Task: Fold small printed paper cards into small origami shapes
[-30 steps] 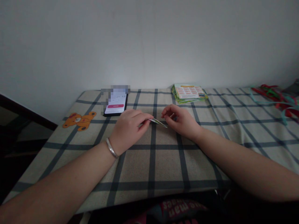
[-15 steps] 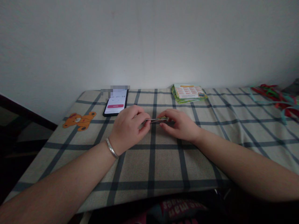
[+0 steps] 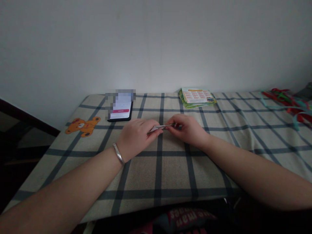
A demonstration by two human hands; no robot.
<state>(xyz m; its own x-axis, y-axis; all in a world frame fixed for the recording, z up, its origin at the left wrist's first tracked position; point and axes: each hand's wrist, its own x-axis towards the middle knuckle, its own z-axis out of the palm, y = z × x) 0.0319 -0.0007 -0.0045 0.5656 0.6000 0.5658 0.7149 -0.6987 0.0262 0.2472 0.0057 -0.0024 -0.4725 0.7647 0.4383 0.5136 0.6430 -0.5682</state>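
My left hand (image 3: 136, 136) and my right hand (image 3: 188, 130) meet over the middle of the checked tablecloth (image 3: 170, 169). Both pinch a small thin folded paper piece (image 3: 162, 127) that spans the gap between them, seen almost edge-on. The left hand's fingers are curled round its left end, the right hand's thumb and fingers close on its right end. A silver bangle (image 3: 118, 154) sits on my left wrist. Both forearms rest on the cloth.
A phone (image 3: 120, 109) with a lit screen lies at the back left. A stack of green printed papers (image 3: 197, 97) lies at the back centre. Red and green ribbons (image 3: 290, 102) sprawl at the far right. An orange bear print (image 3: 83, 125) marks the cloth's left side.
My right hand came in from open beside the paper piece and took hold of its right end. My left hand shifted slightly right and the piece levelled out.
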